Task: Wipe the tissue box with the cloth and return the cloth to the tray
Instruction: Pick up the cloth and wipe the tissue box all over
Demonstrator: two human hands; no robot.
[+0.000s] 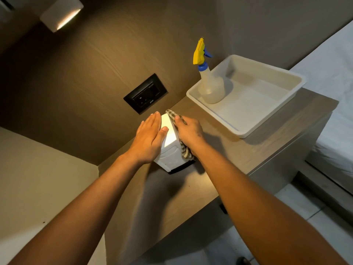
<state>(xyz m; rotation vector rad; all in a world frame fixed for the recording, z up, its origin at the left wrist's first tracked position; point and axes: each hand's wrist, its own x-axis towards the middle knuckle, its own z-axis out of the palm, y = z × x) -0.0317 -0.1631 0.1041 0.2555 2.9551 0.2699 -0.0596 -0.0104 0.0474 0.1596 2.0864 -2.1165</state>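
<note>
A white tissue box [170, 139] stands on the wooden bedside counter [238, 150], close to the wall. My left hand [150, 137] lies flat against the box's left side, fingers straight and together, thumb on its top. My right hand [189, 131] presses a striped grey-green cloth [184, 150] onto the box's right side; the cloth shows above my fingers and hangs below my wrist. A white plastic tray [246, 131] sits to the right on the same counter, apart from the box.
A clear spray bottle [210, 83] with a yellow and blue trigger stands in the tray's far left corner. A black wall socket [146, 93] is behind the box. A white bed [334, 111] lies at the right, and tiled floor is below the counter's edge.
</note>
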